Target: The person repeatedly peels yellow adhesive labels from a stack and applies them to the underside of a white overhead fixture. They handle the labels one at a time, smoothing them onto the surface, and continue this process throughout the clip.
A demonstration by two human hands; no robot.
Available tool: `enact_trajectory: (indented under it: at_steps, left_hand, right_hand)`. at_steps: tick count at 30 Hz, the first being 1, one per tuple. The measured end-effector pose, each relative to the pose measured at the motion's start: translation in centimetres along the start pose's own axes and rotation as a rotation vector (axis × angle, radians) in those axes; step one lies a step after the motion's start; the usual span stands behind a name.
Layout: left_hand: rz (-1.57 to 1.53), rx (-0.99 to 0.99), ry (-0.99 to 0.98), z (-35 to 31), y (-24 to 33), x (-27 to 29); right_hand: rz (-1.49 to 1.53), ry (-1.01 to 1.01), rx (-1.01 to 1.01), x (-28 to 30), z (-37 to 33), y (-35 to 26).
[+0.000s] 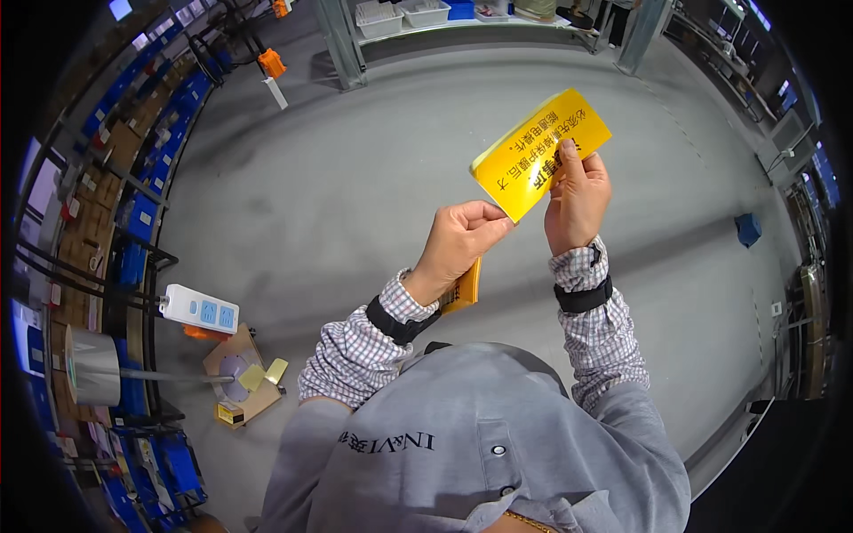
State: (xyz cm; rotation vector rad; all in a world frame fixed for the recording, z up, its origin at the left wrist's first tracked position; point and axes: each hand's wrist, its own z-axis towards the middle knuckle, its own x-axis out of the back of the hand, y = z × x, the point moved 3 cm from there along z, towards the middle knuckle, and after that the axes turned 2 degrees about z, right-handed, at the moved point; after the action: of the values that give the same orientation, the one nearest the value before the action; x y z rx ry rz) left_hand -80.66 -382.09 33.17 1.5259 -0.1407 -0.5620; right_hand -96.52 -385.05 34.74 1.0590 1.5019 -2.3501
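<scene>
In front of me, tilted with its far end to the right, is a glossy yellow label [533,151] with dark printing. A pale edge shows along its far side; whether it is one sheet or several I cannot tell. My right hand [579,195] grips its right part, thumb on the printed face and the other fingers behind. At the near left corner, my left hand [458,244] pinches the label between thumb and forefinger. More yellow labels [462,291] show below the left wrist, partly covered by hand and sleeve; what supports them is hidden.
At left, a white power strip [201,308] and a large tape roll [93,366] stand near a cardboard piece [258,395]. Racks with blue bins [140,222] line that side. A shelf with white trays [425,15] is at the far side. A blue object [747,230] lies right.
</scene>
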Motion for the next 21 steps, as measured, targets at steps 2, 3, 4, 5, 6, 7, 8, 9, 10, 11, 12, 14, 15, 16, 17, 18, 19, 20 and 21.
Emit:
enact_trajectory:
  at_steps: [2, 3, 4, 5, 6, 7, 8, 9, 10, 11, 12, 14, 15, 16, 17, 18, 19, 20, 21]
  left_hand:
    - [0.003, -0.012, 0.024, 0.3, 0.1, -0.2]
    - [0.016, 0.009, 0.029, 0.3, 0.3, -0.3]
    - [0.022, -0.002, 0.039, 0.5, 0.2, -0.2]
    - [0.028, -0.014, 0.049, 0.7, -0.1, -0.2]
    - [0.035, -0.026, 0.060, 0.9, -0.2, -0.2]
    - [0.033, -0.038, 0.066, 0.9, -0.1, -0.4]
    - [0.031, -0.050, 0.072, 1.0, 0.2, -0.6]
    - [0.030, -0.063, 0.079, 1.0, 0.4, -0.6]
    - [0.033, -0.069, 0.082, 1.0, 0.5, -0.6]
    - [0.037, -0.076, 0.086, 1.1, 0.5, -0.5]
    - [0.041, -0.083, 0.090, 1.2, 0.6, -0.4]
    - [0.066, -0.108, 0.076, 1.4, 1.3, -0.1]
    - [0.079, -0.120, 0.069, 1.5, 1.6, 0.0]
    - [0.098, -0.125, 0.068, 1.7, 1.8, 0.1]
    - [0.118, -0.132, 0.072, 1.9, 1.9, 0.2]
    - [0.137, -0.138, 0.075, 2.2, 2.0, 0.3]
    - [0.174, -0.154, 0.077, 2.5, 2.0, 0.3]
    - [0.212, -0.167, 0.080, 2.6, 1.8, 0.5]
    - [0.251, -0.179, 0.082, 2.8, 1.7, 0.5]
  right_hand:
    - [0.016, 0.080, 0.054, -0.8, 0.1, -0.4]
    - [0.007, 0.076, 0.073, -0.8, 0.2, -0.4]
    - [-0.002, 0.072, 0.092, -0.8, 0.3, -0.4]
    - [-0.008, 0.074, 0.098, -0.8, 0.3, -0.5]
    - [-0.015, 0.076, 0.103, -0.8, 0.3, -0.5]
    - [-0.020, 0.081, 0.109, -0.8, 0.4, -0.6]
    - [-0.010, 0.091, 0.105, -0.7, 0.4, -0.5]
    - [0.000, 0.101, 0.100, -0.7, 0.5, -0.4]
    - [0.010, 0.111, 0.095, -0.8, 0.6, -0.3]
    - [0.004, 0.109, 0.077, -0.4, 0.7, 0.1]
    - [0.015, 0.113, 0.018, -0.5, 0.8, 0.2]
    - [0.031, 0.121, -0.102, -0.5, 0.6, 0.5]
    - [-0.041, 0.139, -0.158, 0.5, 0.7, 0.9]
    - [-0.154, 0.236, -0.057, 2.4, 1.1, 1.0]
    - [-0.266, 0.328, 0.042, 4.1, 1.5, 1.2]
    - [-0.377, 0.421, 0.143, 5.5, 1.8, 1.3]
    - [-0.433, 0.396, 0.321, 5.8, 1.4, 0.3]
    - [-0.484, 0.159, 0.295, 4.8, 1.2, -0.4]
    - [-0.529, -0.079, 0.266, 3.5, 0.9, -1.4]
